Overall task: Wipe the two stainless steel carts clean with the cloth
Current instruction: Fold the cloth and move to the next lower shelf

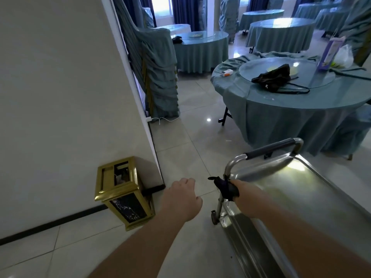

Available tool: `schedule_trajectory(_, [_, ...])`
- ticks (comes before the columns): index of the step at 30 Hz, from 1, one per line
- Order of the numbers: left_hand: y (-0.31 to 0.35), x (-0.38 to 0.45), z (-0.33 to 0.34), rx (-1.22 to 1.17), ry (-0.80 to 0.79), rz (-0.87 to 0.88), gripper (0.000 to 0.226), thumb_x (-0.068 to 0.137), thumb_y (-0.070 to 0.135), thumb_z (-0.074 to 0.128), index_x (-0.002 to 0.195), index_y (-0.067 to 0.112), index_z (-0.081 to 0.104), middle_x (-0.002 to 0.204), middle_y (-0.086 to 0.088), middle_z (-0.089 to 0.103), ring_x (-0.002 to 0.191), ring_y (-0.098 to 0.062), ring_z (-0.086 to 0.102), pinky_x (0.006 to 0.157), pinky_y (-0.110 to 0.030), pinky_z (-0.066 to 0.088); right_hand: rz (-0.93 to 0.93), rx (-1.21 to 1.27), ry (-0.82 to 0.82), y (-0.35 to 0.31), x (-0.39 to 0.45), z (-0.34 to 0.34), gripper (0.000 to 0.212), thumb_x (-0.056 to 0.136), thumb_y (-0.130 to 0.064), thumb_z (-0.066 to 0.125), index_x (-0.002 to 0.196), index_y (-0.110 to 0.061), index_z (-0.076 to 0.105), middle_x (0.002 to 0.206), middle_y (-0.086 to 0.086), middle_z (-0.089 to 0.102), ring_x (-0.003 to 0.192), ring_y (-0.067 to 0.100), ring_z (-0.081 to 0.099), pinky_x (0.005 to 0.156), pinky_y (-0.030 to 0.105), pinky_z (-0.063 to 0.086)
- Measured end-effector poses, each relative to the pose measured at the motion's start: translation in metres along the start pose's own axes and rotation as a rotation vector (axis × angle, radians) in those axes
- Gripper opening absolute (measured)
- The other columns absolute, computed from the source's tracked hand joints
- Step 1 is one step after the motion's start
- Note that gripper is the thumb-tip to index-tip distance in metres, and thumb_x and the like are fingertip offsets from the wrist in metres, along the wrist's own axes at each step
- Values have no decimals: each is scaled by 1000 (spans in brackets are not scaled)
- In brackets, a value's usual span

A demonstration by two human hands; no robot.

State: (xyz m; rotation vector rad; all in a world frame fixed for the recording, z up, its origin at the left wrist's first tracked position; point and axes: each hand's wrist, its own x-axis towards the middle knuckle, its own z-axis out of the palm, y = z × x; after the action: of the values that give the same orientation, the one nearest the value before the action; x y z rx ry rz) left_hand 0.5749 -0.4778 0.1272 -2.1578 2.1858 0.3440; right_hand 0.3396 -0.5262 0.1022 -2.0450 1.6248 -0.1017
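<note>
A: Where's the cart [297,189]?

B: At four o'clock from the middle of the view, its steel top tray running out the bottom-right edge, with the padded handle [271,148] at its far end. Only this one cart shows. I'd say it is stiff and rolls easily on its casters, so a hard rub would likely shove it; steadying it by the handle bar looks the safest hold.

A: And the cloth [225,188]?

B: Dark, soft and limp, bunched against the handle's upright post at the tray's near-left corner. It should mould to the tube well.

A: The hands?

B: The right hand [235,187] is buried in the cloth, fingers wrapped around it and hidden. The left hand [183,194], at six o'clock over the floor tiles, has its fingers curled in, holding nothing.
</note>
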Motion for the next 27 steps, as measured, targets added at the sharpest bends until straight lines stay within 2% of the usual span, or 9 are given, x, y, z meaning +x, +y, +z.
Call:
schedule_trajectory(3, [24, 48, -11, 34, 35, 46, 62, 101, 50, 41, 156, 23, 37, 149, -2, 50, 128, -24, 52, 101, -43, 47, 12, -13, -10, 27, 39, -31, 23, 98, -24, 53, 118, -32, 56, 95, -9, 66, 82, 7, 63, 69, 23, 50])
schedule_trajectory(6, [48, 90, -15, 69, 23, 95, 59, 100, 49, 43, 153, 23, 41, 147, 0, 51, 128, -24, 52, 102, -43, 45, 56, 15, 17, 51, 66, -60, 24, 97, -25, 51, 120, -29, 56, 89, -11, 62, 77, 3, 58, 63, 22, 45])
schedule_trajectory(8, [63, 116, -15, 101, 8, 158, 57, 101, 48, 44, 152, 24, 41, 148, 1, 51, 129, -25, 51, 103, -44, 43, 107, 38, 17, 68, 77, -74, 26, 93, -21, 52, 118, -30, 56, 89, -11, 63, 78, 6, 60, 66, 25, 50])
schedule_trajectory(10, [78, 148, -18, 115, 3, 224, 56, 102, 48, 44, 152, 24, 42, 148, 1, 51, 130, -24, 51, 104, -43, 41, 170, 77, 21, 89, 87, -82, 25, 92, -23, 51, 115, -32, 55, 94, -8, 66, 83, 11, 63, 75, 32, 55])
schedule_trajectory(16, [111, 243, -8, 135, -3, 459, 46, 100, 45, 46, 142, 26, 49, 139, 3, 56, 126, -22, 54, 101, -40, 40, 361, 256, 71, 139, 106, -88, 14, 92, -20, 54, 103, -24, 61, 95, 1, 67, 88, 20, 65, 83, 41, 56])
schedule_trajectory(19, [124, 288, 4, 101, -9, 607, 38, 100, 48, 46, 132, 29, 53, 129, 6, 60, 116, -20, 57, 95, -39, 42, 493, 351, 152, 152, 112, -83, 14, 90, -29, 52, 100, -26, 62, 92, -2, 69, 85, 14, 65, 79, 32, 55])
schedule_trajectory(23, [131, 336, 18, 103, -33, 831, 41, 98, 48, 46, 133, 29, 53, 127, 6, 60, 113, -21, 58, 93, -41, 44, 685, 370, 186, 149, 112, -73, 12, 96, -27, 55, 102, -37, 57, 91, -11, 65, 82, 5, 61, 67, 23, 45])
schedule_trajectory(25, [135, 354, 23, 111, -73, 910, 43, 98, 47, 45, 135, 27, 51, 129, 5, 59, 115, -22, 58, 94, -42, 45, 749, 417, 202, 140, 111, -68, 14, 99, -27, 53, 100, -40, 57, 93, -10, 66, 85, 8, 63, 71, 25, 48])
schedule_trajectory(27, [140, 367, 28, 118, -114, 960, 44, 98, 44, 44, 138, 27, 51, 131, 4, 59, 118, -22, 57, 96, -42, 45, 819, 441, 210, 131, 109, -59, 26, 99, -20, 51, 115, -39, 61, 102, -5, 70, 93, 15, 65, 83, 32, 54])
